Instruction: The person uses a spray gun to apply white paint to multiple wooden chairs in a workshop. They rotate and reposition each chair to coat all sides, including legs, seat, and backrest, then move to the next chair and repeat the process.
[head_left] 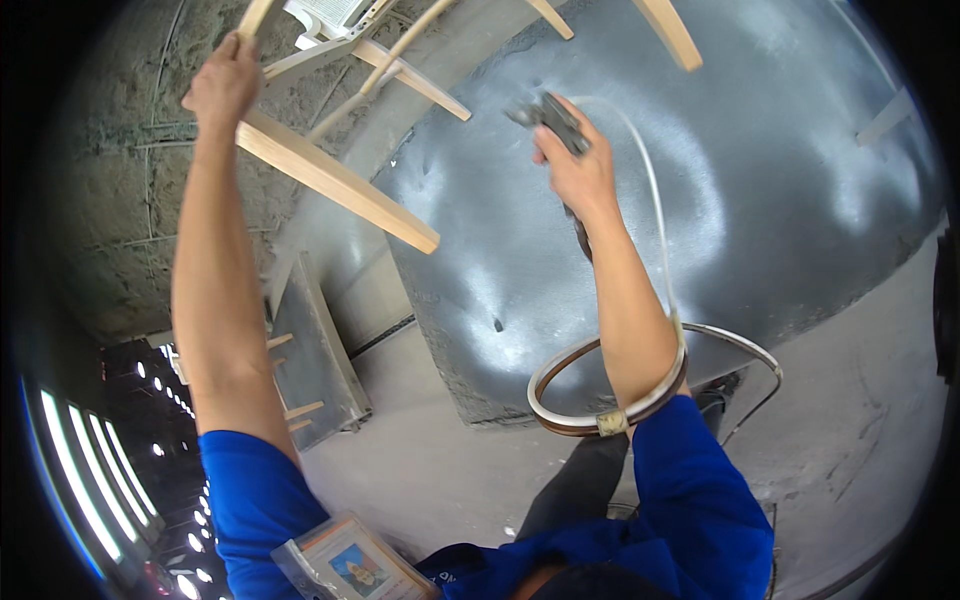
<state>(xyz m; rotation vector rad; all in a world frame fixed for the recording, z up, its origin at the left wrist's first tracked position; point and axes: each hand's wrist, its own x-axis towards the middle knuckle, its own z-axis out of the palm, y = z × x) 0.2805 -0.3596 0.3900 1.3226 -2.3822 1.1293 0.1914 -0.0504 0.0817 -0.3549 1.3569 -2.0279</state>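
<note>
Up at the left, my left hand (225, 82) is closed round a pale wooden part of a chair frame (340, 182), whose tapered legs stick out across the top. In my right hand (580, 165) is a dark spray gun (562, 122), its blurred nozzle pointing left toward the frame but apart from it. My fingers wrap its body; the trigger is hard to make out. A thin whitish hose (652, 185) runs from the gun down to a looped, thicker hose (560, 425) hanging round my right forearm.
Beneath the gun lies a large grey board (610, 270) with whitish overspray and rough edges. A grey panel (318, 350) with small wooden strips stands at the left, near a stained, crusted surface (100, 220). Bright lights (85, 480) show at the lower left.
</note>
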